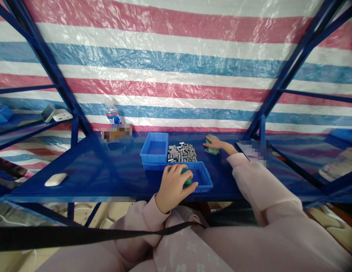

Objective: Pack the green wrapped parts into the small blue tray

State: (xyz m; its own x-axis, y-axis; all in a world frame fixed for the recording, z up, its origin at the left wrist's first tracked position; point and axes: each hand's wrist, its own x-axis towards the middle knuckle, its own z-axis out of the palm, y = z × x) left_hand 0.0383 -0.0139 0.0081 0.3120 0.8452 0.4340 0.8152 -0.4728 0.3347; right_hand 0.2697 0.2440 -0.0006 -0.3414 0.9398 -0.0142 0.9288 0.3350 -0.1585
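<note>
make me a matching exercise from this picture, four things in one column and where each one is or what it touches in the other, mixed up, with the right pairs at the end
Things
1. left hand
2. right hand
3. metal pieces
4. white rounded object

Places and states
A. heaped on the blue table, beside the stacked blue trays
B. near the table's left end
C. touching a green bundle
D. curled over a green item, at the front blue tray

Right pairs: 1-D, 2-C, 3-A, 4-B
</note>
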